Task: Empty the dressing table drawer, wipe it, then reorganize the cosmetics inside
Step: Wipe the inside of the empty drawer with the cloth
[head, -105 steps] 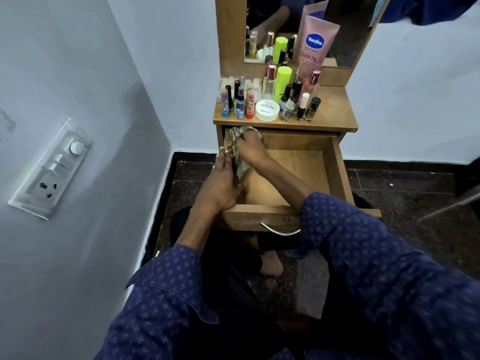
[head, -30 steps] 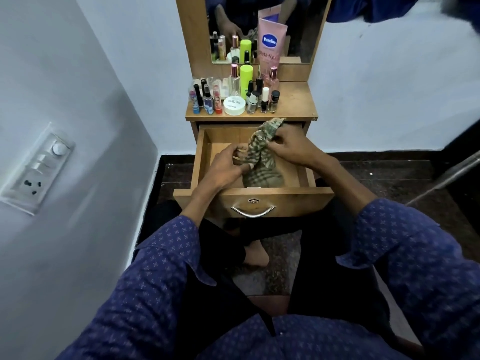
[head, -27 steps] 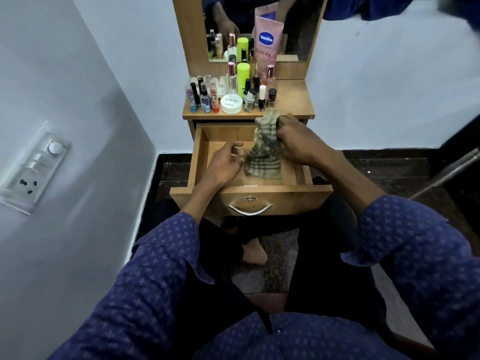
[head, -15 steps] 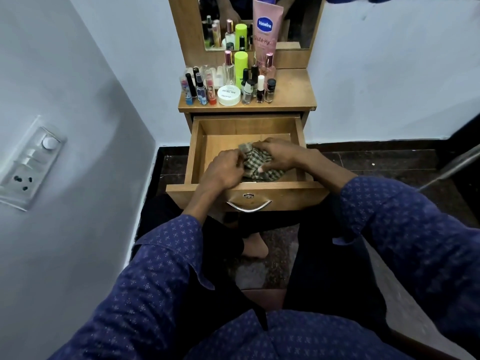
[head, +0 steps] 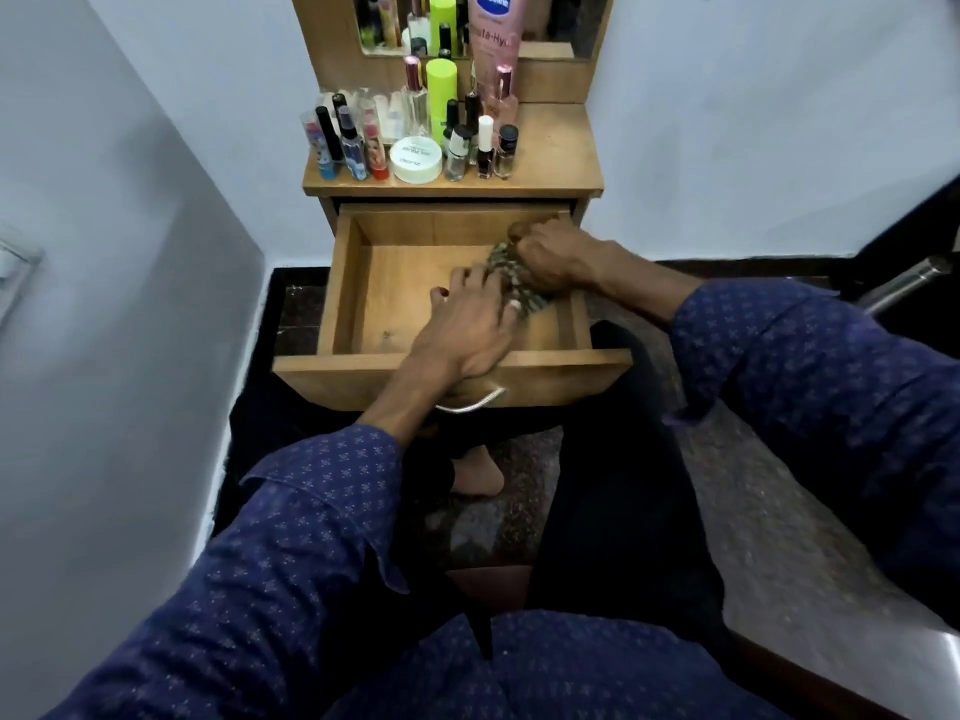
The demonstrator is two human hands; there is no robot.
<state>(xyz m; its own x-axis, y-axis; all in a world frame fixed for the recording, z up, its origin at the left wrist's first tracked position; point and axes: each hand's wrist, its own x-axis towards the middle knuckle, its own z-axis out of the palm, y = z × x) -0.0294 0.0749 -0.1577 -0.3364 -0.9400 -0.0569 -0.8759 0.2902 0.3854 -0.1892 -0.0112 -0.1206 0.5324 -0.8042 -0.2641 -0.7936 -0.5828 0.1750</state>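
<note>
The wooden drawer (head: pixel 343 283) of the dressing table is pulled out and holds only a checked cloth (head: pixel 514 283), bunched against its right side. My right hand (head: pixel 550 257) is closed on the cloth's far end near the back right corner. My left hand (head: pixel 467 324) presses flat on the cloth's near end, fingers spread over the drawer floor. Several cosmetics stand on the tabletop (head: pixel 556 158): small bottles and tubes, a white round jar (head: pixel 415 159), a lime green bottle (head: pixel 441 90) and a pink Vaseline tube (head: pixel 494 33).
A mirror (head: pixel 550 18) rises behind the cosmetics. A white wall with a switch plate (head: pixel 10 262) stands close on the left. The metal drawer handle (head: pixel 470 402) faces my knees. A metal chair leg (head: pixel 904 288) lies on the dark floor at the right.
The cloth, held up above the drawer a second ago, has been lowered onto the drawer floor and shifted to the right side. Both hands followed it down and rightward.
</note>
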